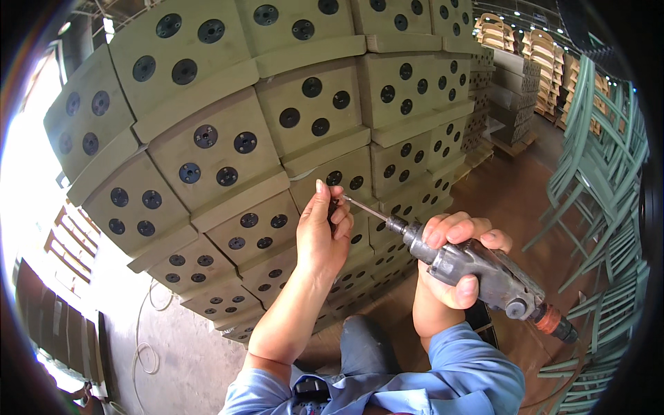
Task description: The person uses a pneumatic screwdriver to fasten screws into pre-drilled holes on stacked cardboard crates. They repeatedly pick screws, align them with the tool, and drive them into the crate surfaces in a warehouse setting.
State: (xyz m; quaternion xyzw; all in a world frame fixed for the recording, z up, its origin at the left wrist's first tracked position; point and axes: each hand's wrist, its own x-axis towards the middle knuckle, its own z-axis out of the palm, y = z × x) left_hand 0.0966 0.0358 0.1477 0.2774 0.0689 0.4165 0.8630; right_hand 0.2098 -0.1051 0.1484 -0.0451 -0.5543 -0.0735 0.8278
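Note:
My right hand (pixel 456 259) grips a grey pneumatic screwdriver (pixel 484 273) with an orange hose fitting at its rear. Its thin bit (pixel 365 208) points up and left toward my left hand (pixel 321 232). The left hand's fingers pinch something small and dark at the tip of the bit; what it is cannot be made out. Just beyond both hands rises a stack of olive-green wooden panels (pixel 277 138), each with several round black discs (pixel 311 87) set into its face.
Pale green chair frames (pixel 602 173) are stacked at the right. More light wooden parts (pixel 539 55) are piled at the back right. A thin cable (pixel 142 346) loops on the concrete floor at lower left, near wooden slatted items (pixel 69 242).

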